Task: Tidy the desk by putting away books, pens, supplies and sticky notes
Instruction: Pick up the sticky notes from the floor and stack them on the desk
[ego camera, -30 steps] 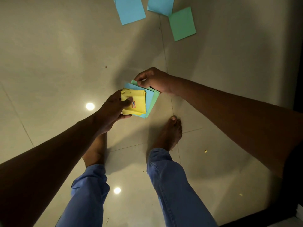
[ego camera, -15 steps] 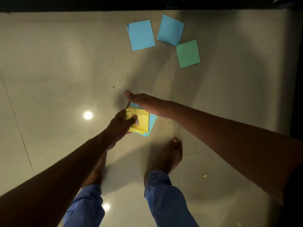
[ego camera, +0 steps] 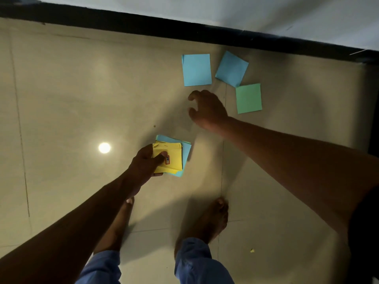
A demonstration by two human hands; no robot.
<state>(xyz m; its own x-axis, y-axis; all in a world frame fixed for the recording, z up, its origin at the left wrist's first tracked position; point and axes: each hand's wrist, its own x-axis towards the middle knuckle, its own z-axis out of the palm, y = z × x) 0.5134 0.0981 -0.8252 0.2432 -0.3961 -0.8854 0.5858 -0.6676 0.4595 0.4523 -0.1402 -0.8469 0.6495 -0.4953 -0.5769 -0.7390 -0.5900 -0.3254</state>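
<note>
- My left hand (ego camera: 146,161) grips a stack of notes (ego camera: 174,156), thumb pressed on the yellow top sheet, fingers curled beneath; blue sheets stick out past the yellow on the far and right sides.
- My right hand (ego camera: 207,108) hangs above the floor (ego camera: 71,89) with fingers spread and loosely curled, holding nothing.
- A blue note (ego camera: 196,69) lies flat on the floor just beyond my right fingertips, not touched.
- A second blue note (ego camera: 231,68) lies tilted just right of the first.
- A green note (ego camera: 248,98) lies right of my right hand, its corner close to the second blue one; I cannot tell if they touch.
- The stack sits near and left of my right hand, well apart from the three loose notes.
- My bare feet (ego camera: 205,220) stand on the tiles below.
</note>
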